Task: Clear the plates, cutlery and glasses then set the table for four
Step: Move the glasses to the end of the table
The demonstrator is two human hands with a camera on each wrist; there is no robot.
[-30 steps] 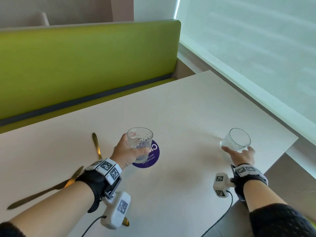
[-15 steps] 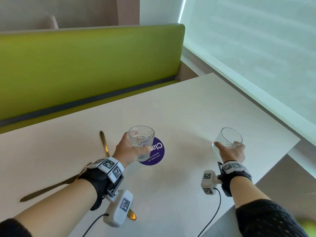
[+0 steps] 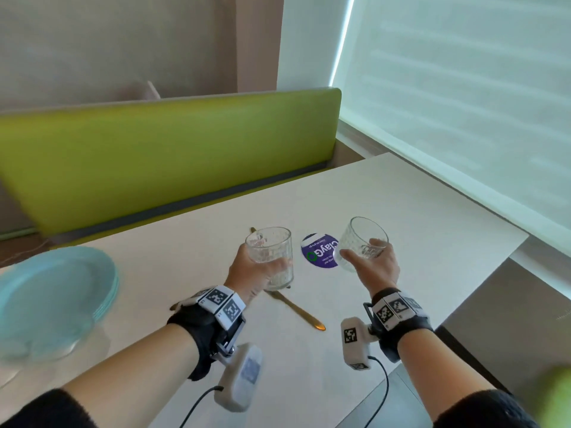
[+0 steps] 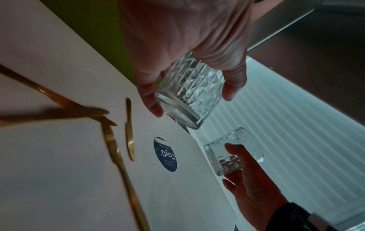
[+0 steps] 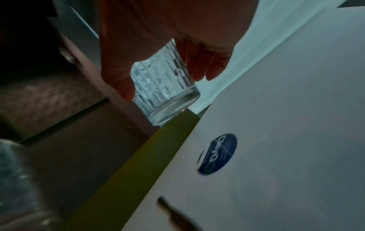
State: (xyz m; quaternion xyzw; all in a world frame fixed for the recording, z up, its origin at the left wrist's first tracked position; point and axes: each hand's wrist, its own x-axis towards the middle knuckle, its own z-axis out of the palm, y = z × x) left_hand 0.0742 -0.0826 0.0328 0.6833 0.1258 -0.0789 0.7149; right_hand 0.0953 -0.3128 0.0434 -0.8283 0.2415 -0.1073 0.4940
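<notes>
My left hand (image 3: 247,274) grips a clear cut-glass tumbler (image 3: 270,257), lifted off the white table (image 3: 417,217); the left wrist view shows the same tumbler (image 4: 189,95) between thumb and fingers. My right hand (image 3: 372,267) holds a second tumbler (image 3: 363,242), tilted and raised above the table; the right wrist view shows this glass (image 5: 164,93) in the fingers. Gold cutlery (image 3: 296,310) lies on the table under my left hand; several gold pieces (image 4: 110,140) show in the left wrist view. A stack of pale blue plates (image 3: 52,301) sits at the left.
A round purple sticker (image 3: 319,250) lies on the table between the two glasses. A green bench back (image 3: 160,162) runs along the far side. A window blind (image 3: 463,103) and its sill flank the table on the right. The table's near right edge (image 3: 432,329) drops to the floor.
Both glasses have been lifted off the table; my right hand closed round its glass and brought it left toward the sticker. The view shifted, bringing the blue plates into sight.
</notes>
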